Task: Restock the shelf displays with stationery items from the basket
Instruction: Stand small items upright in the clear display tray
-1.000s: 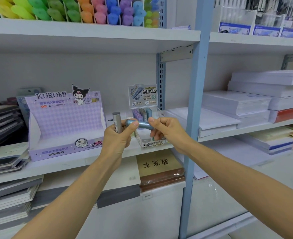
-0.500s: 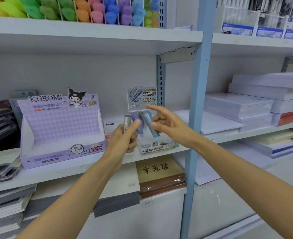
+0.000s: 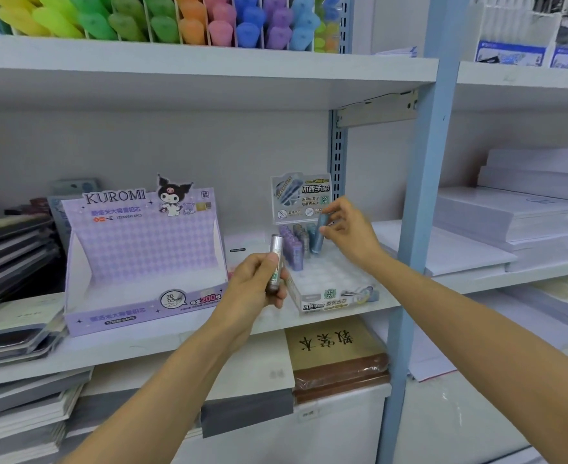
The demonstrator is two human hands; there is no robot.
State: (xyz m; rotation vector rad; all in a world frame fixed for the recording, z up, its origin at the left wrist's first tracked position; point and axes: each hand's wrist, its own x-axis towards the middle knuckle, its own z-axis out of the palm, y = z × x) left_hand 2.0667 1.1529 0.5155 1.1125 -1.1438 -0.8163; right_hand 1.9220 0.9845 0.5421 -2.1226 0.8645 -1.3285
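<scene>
—Judging the tubes first: how to handle?
—Probably light, stiff plastic, smooth enough to slip; unlikely to break, easy to tip over. Gripping the grey tube [image 3: 275, 249] round its lower half with the left hand [image 3: 252, 286], upright, just in front of the tray [image 3: 336, 298] on the shelf [image 3: 175, 339].
—And to the right?
—Pinching the blue tube [image 3: 319, 236] near its top with the right hand [image 3: 352, 236], thumb and fingertips closed on it, foot down among the standing tubes [image 3: 292, 246] at the back of the tray. Probably best held high like that, leaving the foot free to find a pocket.
—Anything in the way?
—Starting at the left: slanting stacks of notebooks [image 3: 11, 249], well apart. Next, a purple box [image 3: 142, 256], open at the front, just beside the tray. Then the standing tubes, packed close, likely easy to knock with a knuckle. Behind them a printed card [image 3: 301, 195], near the right fingertips. Just right of the tray, a blue post [image 3: 416, 229], close to the right wrist. Past that, stacks of white paper [image 3: 503, 216], well apart.
—Basket?
—Not in view.
</scene>
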